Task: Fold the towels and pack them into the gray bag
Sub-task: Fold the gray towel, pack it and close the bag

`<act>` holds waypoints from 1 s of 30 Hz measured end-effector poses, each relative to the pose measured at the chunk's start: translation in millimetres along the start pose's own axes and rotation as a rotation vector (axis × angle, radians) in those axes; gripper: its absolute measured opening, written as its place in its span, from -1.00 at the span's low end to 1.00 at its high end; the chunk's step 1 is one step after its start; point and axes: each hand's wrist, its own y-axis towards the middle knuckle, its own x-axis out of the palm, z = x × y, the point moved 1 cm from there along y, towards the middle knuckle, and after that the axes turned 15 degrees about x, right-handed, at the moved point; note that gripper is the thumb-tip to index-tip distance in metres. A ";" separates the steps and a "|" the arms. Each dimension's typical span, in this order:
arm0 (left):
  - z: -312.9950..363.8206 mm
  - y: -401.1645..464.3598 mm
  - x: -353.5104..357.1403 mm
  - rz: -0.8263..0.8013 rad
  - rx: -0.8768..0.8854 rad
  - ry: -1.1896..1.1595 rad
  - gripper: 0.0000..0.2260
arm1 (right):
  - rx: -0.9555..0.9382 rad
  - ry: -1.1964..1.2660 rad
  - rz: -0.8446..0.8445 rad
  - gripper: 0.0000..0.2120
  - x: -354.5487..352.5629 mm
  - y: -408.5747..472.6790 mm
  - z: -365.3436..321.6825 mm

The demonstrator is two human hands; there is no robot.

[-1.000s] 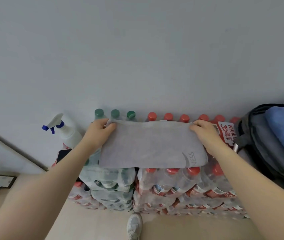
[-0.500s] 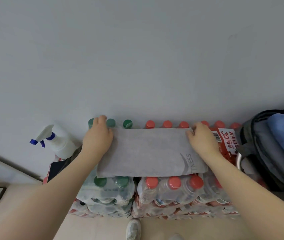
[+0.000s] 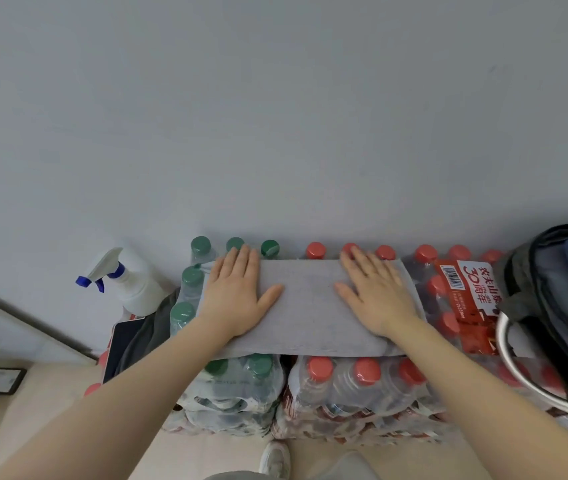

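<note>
Gray towel (image 3: pixel 310 306) lies flat on the bottle packs (image 3: pixel 345 386), centre frame, long axis left-right. Left hand (image 3: pixel 237 292) and right hand (image 3: pixel 376 292) press it with flat palms, apart. Gray bag (image 3: pixel 552 306) sits at right edge, nearer right hand.

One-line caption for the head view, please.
Both hands, left and right, press a folded gray towel flat on bottle packs.
</note>
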 end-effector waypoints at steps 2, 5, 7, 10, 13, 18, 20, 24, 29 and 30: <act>0.6 -2.7 -1.9 -0.010 -0.035 -0.012 -0.05 | 0.077 0.078 -0.006 -0.39 0.3 -0.4 22.5; 3.7 -3.6 -4.7 -0.014 -0.060 0.022 -0.04 | 0.200 0.395 -0.070 -0.43 -0.6 -7.4 39.5; 7.3 -4.4 -5.9 0.001 -0.062 0.080 -0.05 | 0.272 0.491 -0.088 -0.41 -5.2 -18.8 37.5; 22.5 -3.4 -11.0 0.013 0.011 0.079 -0.09 | 0.324 0.399 -0.066 -0.38 -15.8 -34.0 34.2; 56.7 3.0 -14.8 0.020 0.180 -0.036 -0.14 | 0.404 0.490 -0.117 -0.47 -25.7 -35.6 48.8; 105.9 15.1 3.6 -0.057 0.383 -0.025 -0.18 | 0.501 1.307 -0.483 -0.93 -44.0 -41.6 63.6; 119.1 18.2 7.9 -0.050 0.352 -0.006 -0.22 | 0.436 1.308 -0.445 -0.96 -50.4 -39.3 69.0; 144.6 28.7 8.3 -0.029 0.315 -0.010 -0.21 | 0.327 1.205 -0.246 -0.84 -60.6 -33.9 82.2; 175.2 49.2 14.6 -0.036 0.297 0.001 -0.21 | 0.152 0.757 -0.030 -0.75 -69.9 -31.8 85.9; 175.6 50.9 14.1 -0.053 0.304 -0.021 -0.28 | 0.115 0.677 -0.006 -0.72 -70.9 -33.7 80.4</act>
